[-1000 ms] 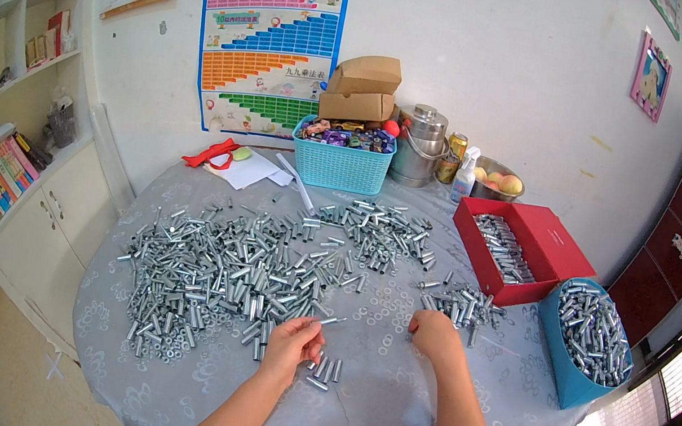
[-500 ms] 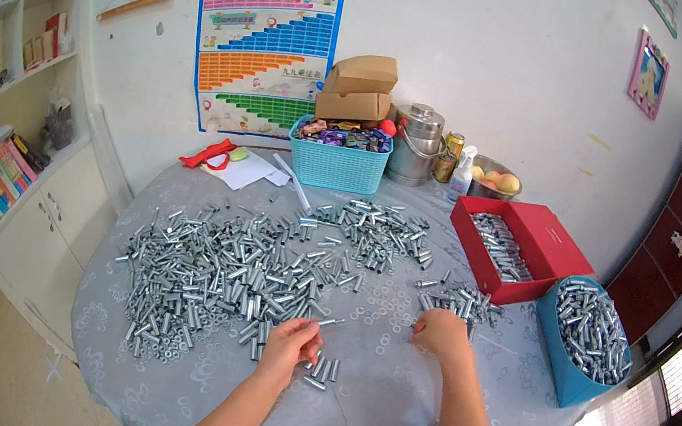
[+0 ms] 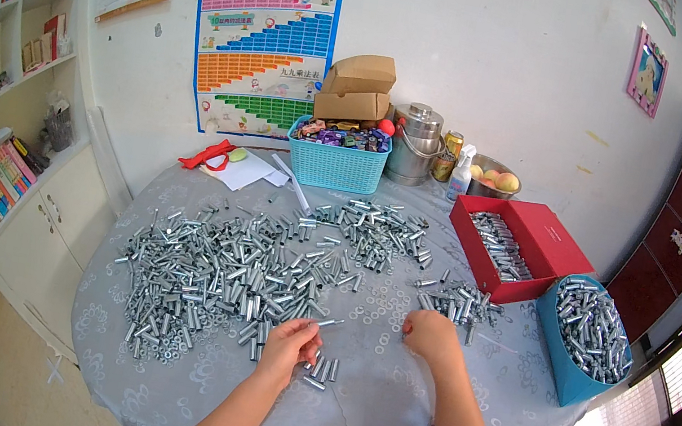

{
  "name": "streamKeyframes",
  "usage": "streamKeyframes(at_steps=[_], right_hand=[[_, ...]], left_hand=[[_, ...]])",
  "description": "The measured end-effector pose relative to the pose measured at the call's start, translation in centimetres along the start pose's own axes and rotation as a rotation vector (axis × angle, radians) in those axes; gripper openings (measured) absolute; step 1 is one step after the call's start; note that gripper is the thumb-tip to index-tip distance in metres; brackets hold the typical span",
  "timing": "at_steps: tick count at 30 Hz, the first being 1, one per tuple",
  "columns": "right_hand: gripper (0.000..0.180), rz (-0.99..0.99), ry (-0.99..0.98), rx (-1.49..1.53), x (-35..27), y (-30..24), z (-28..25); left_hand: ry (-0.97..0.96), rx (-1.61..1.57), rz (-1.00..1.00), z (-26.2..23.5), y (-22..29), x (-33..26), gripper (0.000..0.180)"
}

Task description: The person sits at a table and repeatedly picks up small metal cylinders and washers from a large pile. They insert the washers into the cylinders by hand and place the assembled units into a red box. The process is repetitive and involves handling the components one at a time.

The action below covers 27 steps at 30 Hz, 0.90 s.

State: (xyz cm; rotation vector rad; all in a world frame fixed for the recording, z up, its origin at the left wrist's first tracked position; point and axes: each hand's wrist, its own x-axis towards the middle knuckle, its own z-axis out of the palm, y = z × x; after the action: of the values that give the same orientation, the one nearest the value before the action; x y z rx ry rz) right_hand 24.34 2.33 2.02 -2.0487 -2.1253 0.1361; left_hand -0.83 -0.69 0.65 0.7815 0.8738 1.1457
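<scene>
On the round table, most metal sleeves lie unsorted; the left hand pinches one, the right hand is clenched, and the red box and blue bin are partly filled.

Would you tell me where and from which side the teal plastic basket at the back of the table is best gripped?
Probably by the rim of the teal basket, both hands on its two short ends. It stands upright and open-topped, heaped with small items, with cardboard boxes apparently resting at its back and a steel pot close on its right.

Short silvery metal tube held level, beside the heaped tubes.
</scene>
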Motion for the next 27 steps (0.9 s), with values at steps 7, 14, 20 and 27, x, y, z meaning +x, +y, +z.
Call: streamKeyframes(at_steps=[7, 14, 20, 27], right_hand=[[0.024, -0.057, -0.017, 0.119, -0.2, -0.8, -0.9], [0.019, -0.163, -0.148, 0.947, 0.0, -3.6, -1.9], [0.018, -0.208, -0.075, 0.918, 0.3, -4.2, -0.7], [0.018, -0.447, 0.04, 0.663, -0.2, -6.9, 1.6]], left_hand=[[0.009, 0.003, -0.011, 0.1, 0.1, 0.0, 0.014], [-0.006, 0.004, -0.016, 0.2, 0.0, 0.0, 0.014], [0.006, -0.025, -0.007, 0.0, -0.2, 0.1, 0.015], [0.094, -0.133, 0.096, -0.6, 0.7, 0.3, 0.013]])
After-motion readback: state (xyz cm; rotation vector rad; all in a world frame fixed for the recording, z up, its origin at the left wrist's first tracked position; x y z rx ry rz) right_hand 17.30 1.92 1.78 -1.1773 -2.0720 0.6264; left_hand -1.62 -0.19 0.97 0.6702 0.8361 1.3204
